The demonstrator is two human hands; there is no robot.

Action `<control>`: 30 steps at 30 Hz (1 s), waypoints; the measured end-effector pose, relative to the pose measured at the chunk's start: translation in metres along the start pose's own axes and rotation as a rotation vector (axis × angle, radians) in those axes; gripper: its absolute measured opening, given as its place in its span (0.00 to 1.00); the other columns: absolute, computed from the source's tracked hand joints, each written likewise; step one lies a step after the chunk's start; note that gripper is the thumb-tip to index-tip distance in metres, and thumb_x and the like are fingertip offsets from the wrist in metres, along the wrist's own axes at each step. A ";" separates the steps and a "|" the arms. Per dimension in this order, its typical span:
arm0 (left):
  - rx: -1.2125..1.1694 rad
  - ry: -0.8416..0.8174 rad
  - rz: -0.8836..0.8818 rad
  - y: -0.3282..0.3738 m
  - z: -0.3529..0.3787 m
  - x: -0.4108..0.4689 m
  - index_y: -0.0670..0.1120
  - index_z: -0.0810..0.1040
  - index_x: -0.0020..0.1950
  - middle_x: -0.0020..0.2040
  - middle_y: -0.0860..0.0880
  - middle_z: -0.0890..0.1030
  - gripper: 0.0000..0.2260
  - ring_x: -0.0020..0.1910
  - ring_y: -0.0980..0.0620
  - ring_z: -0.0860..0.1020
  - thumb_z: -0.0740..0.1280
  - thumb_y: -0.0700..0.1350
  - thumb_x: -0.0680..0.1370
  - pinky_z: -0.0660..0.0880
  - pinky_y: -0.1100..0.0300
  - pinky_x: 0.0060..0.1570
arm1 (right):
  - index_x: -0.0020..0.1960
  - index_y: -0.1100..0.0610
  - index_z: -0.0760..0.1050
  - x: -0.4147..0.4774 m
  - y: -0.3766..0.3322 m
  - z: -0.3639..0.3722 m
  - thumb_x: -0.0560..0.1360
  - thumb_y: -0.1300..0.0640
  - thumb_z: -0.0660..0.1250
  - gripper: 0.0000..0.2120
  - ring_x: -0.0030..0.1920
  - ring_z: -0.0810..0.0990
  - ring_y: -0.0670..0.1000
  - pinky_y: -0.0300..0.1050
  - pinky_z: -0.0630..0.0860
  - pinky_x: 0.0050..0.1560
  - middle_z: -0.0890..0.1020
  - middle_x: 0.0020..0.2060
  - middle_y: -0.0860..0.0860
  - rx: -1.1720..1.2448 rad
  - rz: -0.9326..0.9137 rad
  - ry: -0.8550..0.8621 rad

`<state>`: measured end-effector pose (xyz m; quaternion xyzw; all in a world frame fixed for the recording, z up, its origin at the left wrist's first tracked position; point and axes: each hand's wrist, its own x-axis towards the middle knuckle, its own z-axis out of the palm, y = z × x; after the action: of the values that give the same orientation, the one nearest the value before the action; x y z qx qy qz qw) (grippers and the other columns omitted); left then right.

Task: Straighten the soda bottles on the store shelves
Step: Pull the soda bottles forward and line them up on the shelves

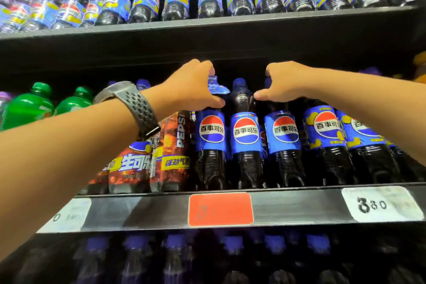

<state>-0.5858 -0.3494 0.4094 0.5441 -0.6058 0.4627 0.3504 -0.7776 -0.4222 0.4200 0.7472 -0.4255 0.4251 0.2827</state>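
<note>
1. Middle of the frame, a bit to the left: left hand (191, 86), fingers and thumb curled tight round the neck of the left cola bottle (211, 140), a dark plastic bottle with a blue label and a red, white and blue circle.
2. Right under that grip: the bottle's body, standing up on the black middle shelf (161, 212).
3. Middle, a bit to the right: right hand (285, 83), fingers hooked over the top of the right cola bottle (284, 140), same dark plastic and blue label, body straight below the hand.
4. Between the two hands: middle cola bottle (245, 140), same kind, blue cap, not touched.
5. On the left wrist: grey strap with holes (138, 106).
6. Far left: green plastic bottles (27, 108).
7. On the shelf edge below: red tag (220, 209).
</note>
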 end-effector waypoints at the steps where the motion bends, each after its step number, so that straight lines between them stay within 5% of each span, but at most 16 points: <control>1: -0.008 0.007 -0.001 0.000 0.002 0.000 0.46 0.70 0.67 0.61 0.46 0.73 0.34 0.57 0.48 0.74 0.75 0.58 0.66 0.71 0.57 0.53 | 0.67 0.64 0.68 0.000 0.001 0.003 0.74 0.41 0.67 0.32 0.59 0.75 0.60 0.46 0.72 0.52 0.76 0.61 0.60 -0.002 0.012 0.003; 6: 0.019 0.036 -0.034 0.006 0.014 -0.003 0.45 0.67 0.69 0.64 0.44 0.72 0.39 0.62 0.44 0.72 0.72 0.65 0.66 0.70 0.53 0.58 | 0.67 0.61 0.68 -0.001 0.007 0.010 0.73 0.44 0.68 0.29 0.58 0.75 0.59 0.47 0.73 0.51 0.76 0.61 0.59 0.036 0.024 0.039; 12: 0.037 0.072 -0.089 0.015 0.024 0.001 0.44 0.68 0.66 0.62 0.43 0.72 0.31 0.58 0.43 0.74 0.73 0.56 0.69 0.68 0.56 0.45 | 0.56 0.61 0.74 0.001 0.006 0.007 0.73 0.48 0.69 0.20 0.45 0.74 0.53 0.45 0.69 0.40 0.79 0.52 0.57 0.036 -0.005 0.065; 19: -0.082 0.146 -0.187 0.018 0.036 0.002 0.43 0.71 0.60 0.57 0.43 0.72 0.23 0.54 0.42 0.74 0.72 0.50 0.69 0.66 0.56 0.43 | 0.55 0.62 0.75 0.001 0.013 0.000 0.73 0.44 0.69 0.22 0.46 0.74 0.54 0.45 0.68 0.42 0.79 0.52 0.58 0.018 -0.027 0.063; 22: -0.082 0.155 -0.190 0.019 0.041 -0.001 0.44 0.69 0.62 0.58 0.43 0.71 0.25 0.55 0.42 0.74 0.72 0.51 0.70 0.66 0.57 0.43 | 0.63 0.62 0.72 -0.001 0.017 -0.001 0.72 0.41 0.68 0.29 0.56 0.76 0.57 0.47 0.73 0.49 0.77 0.59 0.58 0.021 -0.038 0.056; 25: -0.029 0.096 -0.182 0.019 0.037 0.002 0.43 0.67 0.66 0.62 0.42 0.69 0.30 0.59 0.41 0.73 0.72 0.55 0.70 0.68 0.55 0.46 | 0.68 0.61 0.68 -0.003 0.020 -0.001 0.73 0.39 0.67 0.33 0.62 0.74 0.58 0.49 0.72 0.57 0.74 0.64 0.58 0.020 -0.056 0.046; 30: 0.104 0.187 0.094 0.030 0.021 0.017 0.46 0.65 0.73 0.69 0.44 0.69 0.39 0.68 0.43 0.66 0.63 0.69 0.70 0.67 0.48 0.65 | 0.66 0.60 0.69 0.001 0.015 0.000 0.73 0.41 0.67 0.30 0.58 0.76 0.57 0.45 0.72 0.47 0.77 0.60 0.58 0.061 -0.038 0.059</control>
<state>-0.6163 -0.3752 0.4126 0.4870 -0.5704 0.5583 0.3547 -0.7908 -0.4300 0.4219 0.7507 -0.3896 0.4540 0.2803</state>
